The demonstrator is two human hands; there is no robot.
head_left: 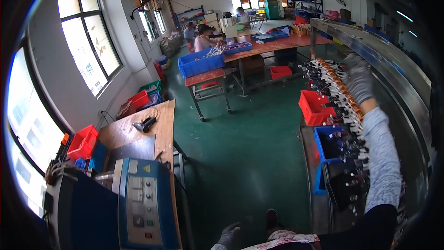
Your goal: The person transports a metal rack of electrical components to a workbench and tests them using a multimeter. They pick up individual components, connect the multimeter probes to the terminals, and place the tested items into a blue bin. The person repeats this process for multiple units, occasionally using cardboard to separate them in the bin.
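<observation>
Open green floor fills the middle of the frame, between the desk edge at left and the cable row at right. The row's long axis slants from upper right down toward lower right. The blurred right hand is beside its upper part, grip unclear; the left hand, loosely spread, hangs at bottom centre.

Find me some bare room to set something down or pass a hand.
On the wooden table, the grey sheet between the black handheld tool and the blue machine looks bare. The green floor is open between that table and the blue bin at right. Crowded: around the red bin by the window, and the row of parts beside the right hand.
</observation>
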